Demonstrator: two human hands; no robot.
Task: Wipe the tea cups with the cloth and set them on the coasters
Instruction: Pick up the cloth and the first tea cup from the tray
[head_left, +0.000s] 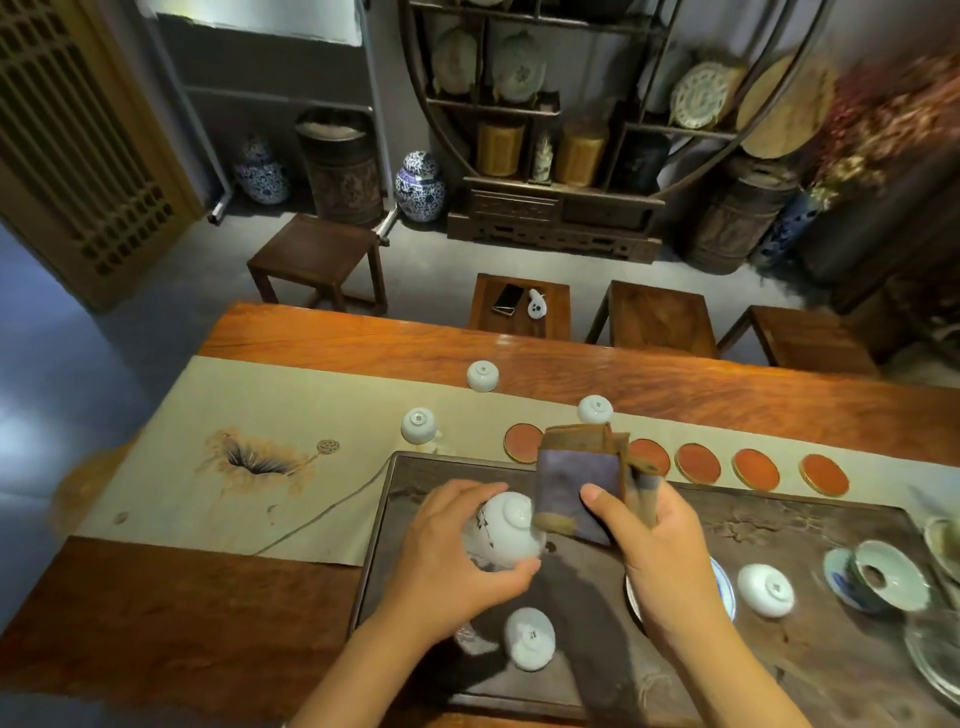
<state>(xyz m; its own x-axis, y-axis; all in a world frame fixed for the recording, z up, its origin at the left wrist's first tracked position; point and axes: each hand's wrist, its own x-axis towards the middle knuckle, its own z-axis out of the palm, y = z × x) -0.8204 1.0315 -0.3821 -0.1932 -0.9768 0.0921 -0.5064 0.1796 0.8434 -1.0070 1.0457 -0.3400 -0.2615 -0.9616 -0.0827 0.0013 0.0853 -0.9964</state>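
Holding a white tea cup (506, 530) foot-up over the dark tea tray (810, 525), your left hand (457, 561) wraps it with fingers curled around the side. Just right, the folded purple-brown cloth (582, 483) touches the cup's rim side; your right hand (660, 540) pinches it, thumb in front, fingers closed behind. Below, another upturned cup (530, 638) sits on the tray; one more (765, 583) farther right. Beyond the tray, red coasters (698, 463) line the runner (249, 405), all bare. Three inverted cups (483, 375) stand near them.
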